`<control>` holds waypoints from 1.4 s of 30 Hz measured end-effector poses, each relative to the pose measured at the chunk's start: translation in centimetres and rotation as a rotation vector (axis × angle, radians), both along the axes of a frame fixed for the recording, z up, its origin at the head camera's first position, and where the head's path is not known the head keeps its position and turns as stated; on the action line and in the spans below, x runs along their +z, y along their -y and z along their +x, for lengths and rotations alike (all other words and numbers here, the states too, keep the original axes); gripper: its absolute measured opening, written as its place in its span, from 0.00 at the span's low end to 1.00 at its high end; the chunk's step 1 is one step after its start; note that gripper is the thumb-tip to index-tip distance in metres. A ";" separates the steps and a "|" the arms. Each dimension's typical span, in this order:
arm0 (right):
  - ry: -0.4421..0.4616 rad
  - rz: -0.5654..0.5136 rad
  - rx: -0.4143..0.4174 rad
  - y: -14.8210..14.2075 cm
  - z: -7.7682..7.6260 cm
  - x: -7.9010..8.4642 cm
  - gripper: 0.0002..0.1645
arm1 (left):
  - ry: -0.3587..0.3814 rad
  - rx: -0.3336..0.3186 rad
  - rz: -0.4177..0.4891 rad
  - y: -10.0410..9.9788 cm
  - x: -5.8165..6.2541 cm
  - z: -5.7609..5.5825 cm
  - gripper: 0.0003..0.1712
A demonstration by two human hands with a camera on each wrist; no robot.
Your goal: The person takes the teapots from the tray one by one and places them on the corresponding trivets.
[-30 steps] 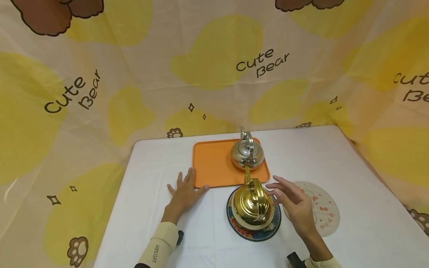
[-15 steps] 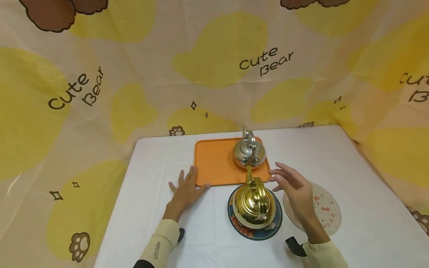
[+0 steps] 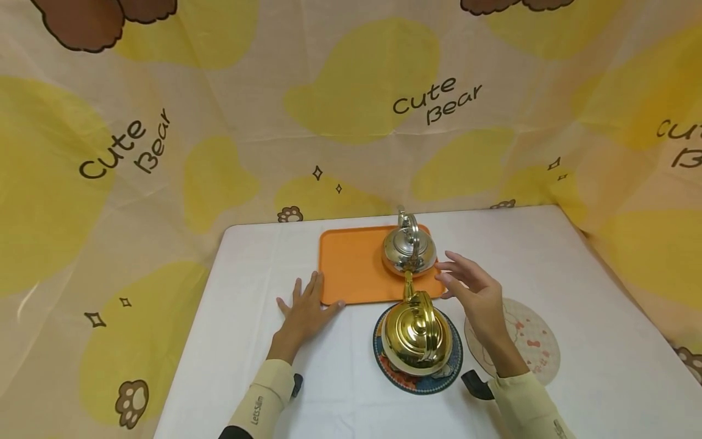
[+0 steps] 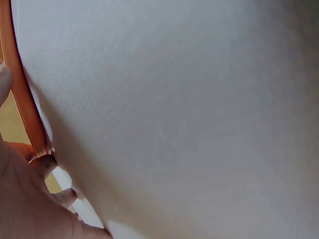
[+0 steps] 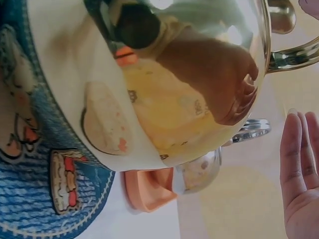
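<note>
My left hand lies with spread fingers at the near left corner of an orange tray, touching its rim; the left wrist view shows the fingers along the tray's edge. A silver teapot stands on the tray's right part. In front of it, a gold teapot sits on a round blue patterned mat, its spout toward the silver one. Above the tray's right edge, close to the silver teapot, my right hand holds nothing, its fingers loosely bent. The right wrist view shows this hand apart from the gold teapot.
A pale round mat with pink prints lies on the white tablecloth, partly behind my right forearm. A printed cloth hangs behind the table's far edge.
My right hand has moved forward from beside the gold teapot's handle to near the silver teapot. My left hand stays at the tray corner. Both teapots keep their places.
</note>
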State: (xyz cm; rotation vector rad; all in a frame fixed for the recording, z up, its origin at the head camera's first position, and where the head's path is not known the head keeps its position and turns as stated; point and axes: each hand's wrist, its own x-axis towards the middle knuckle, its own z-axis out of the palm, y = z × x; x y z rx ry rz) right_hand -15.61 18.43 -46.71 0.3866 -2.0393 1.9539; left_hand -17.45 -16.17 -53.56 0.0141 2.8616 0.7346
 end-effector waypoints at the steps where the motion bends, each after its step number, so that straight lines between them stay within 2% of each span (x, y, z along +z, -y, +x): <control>1: 0.001 -0.005 0.005 0.0 -0.2 0.0 0.27 | 0.001 0.000 -0.002 0.0 0.0 0.0 0.56; 10: 0.046 0.054 0.014 0.2 -1.8 -0.4 0.29 | -0.001 0.002 -0.007 -0.1 -0.1 0.0 0.57; 34: 0.076 0.237 0.048 -0.1 -5.5 -1.1 0.34 | 0.006 -0.007 0.000 0.0 0.3 0.1 0.57; 42: 0.102 0.260 0.068 -0.3 -6.7 -1.4 0.34 | 0.007 -0.007 -0.006 0.0 0.1 -0.1 0.57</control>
